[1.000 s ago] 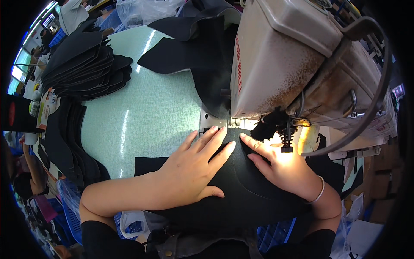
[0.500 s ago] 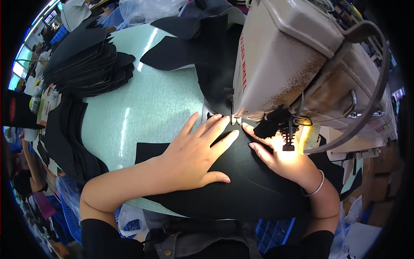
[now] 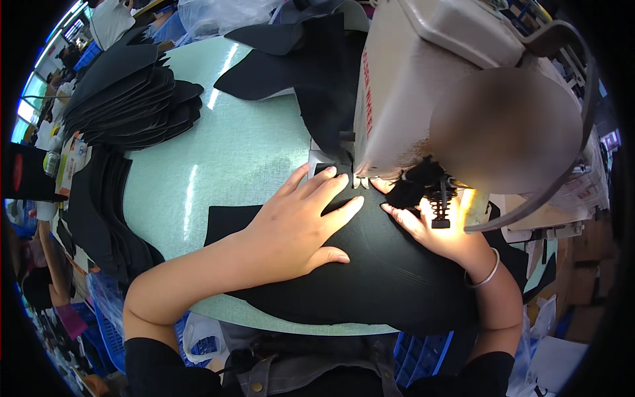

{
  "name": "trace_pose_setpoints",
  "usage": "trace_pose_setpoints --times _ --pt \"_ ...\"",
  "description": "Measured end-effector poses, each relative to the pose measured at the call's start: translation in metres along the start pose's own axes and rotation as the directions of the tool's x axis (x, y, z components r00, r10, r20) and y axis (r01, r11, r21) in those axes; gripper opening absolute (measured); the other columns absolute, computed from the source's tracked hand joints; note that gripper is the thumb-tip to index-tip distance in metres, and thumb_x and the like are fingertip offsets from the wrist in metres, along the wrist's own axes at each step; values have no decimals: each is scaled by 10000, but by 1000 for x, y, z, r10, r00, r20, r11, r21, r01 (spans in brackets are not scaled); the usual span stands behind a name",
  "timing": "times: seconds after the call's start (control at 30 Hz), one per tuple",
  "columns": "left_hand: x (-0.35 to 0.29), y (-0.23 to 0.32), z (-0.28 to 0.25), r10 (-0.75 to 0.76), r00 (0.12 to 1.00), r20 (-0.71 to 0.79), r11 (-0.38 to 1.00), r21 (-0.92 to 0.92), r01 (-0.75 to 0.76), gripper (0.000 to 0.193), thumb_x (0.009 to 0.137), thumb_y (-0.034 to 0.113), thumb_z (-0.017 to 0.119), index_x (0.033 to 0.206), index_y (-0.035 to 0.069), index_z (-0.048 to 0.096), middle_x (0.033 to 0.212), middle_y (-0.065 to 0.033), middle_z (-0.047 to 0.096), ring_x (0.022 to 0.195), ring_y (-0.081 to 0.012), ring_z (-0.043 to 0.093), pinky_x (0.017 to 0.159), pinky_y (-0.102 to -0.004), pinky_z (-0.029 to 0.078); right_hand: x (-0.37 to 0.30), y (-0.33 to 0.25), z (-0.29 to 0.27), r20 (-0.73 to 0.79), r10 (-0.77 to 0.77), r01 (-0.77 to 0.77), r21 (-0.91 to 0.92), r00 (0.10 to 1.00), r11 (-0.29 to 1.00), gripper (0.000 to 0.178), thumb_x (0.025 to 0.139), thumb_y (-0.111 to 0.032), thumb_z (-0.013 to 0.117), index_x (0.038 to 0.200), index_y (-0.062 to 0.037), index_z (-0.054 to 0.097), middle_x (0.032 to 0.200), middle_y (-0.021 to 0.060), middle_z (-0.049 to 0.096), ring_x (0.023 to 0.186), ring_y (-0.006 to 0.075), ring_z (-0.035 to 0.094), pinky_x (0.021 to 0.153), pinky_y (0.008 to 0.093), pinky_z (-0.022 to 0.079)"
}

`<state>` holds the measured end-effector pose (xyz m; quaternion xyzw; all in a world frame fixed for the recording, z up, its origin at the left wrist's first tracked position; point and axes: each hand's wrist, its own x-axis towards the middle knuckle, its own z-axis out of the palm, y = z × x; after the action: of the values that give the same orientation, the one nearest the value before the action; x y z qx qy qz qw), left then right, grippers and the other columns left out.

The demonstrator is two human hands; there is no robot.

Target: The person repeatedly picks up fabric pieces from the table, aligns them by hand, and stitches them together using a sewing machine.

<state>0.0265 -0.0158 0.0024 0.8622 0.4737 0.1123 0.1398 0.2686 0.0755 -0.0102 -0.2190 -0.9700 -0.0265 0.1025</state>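
A sewing machine stands over the right half of a pale green table, its presser foot down at a black leather-like piece. My left hand lies flat on this piece, fingers spread, fingertips just left of the foot. On the foot's other side, my right hand rests with fingers stretched out on the material, lit by the machine's lamp. A black tuft and a spring partly cover its fingers. Beyond the foot, more joined black pieces trail toward the far edge.
Stacked black cut pieces lie at the far left, with a second curved stack nearer. A plastic bag sits at the back. Blue crates show below the table edge. A round blur covers part of the machine.
The black piece has shifted slightly away from me, baring a strip of green table along its near edge. Both hands keep nearly the same places beside the foot.
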Motion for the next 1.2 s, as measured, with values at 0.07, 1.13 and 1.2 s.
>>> trace_pose_setpoints --times 0.07,1.13,1.2 --pt "0 -3 3 36 996 -81 999 -7 -37 465 801 408 667 1062 27 609 1185 -227 457 1200 -388 427 1075 -553 278 2 7 3 -23 23 -21 94 999 995 99 721 -137 645 767 -52 627 719 106 625 693 277 605 635 378 476" --pt "10 -37 -14 46 995 -88 989 -138 -58 387 687 -13 616 993 198 726 1197 -75 564 1103 -269 511 890 -350 472 4 -31 -8 -114 105 -98 69 988 993 390 808 -192 705 1175 -108 602 885 51 609 830 205 601 774 336 444" --pt "9 -36 -15 46 994 -94 987 -152 -60 341 703 29 655 993 195 726 1192 -67 568 1105 -271 509 881 -352 479 2 -31 -9 -127 76 -71 44 989 997 490 807 -249 707 1263 -134 567 869 53 609 839 202 595 769 343 435"
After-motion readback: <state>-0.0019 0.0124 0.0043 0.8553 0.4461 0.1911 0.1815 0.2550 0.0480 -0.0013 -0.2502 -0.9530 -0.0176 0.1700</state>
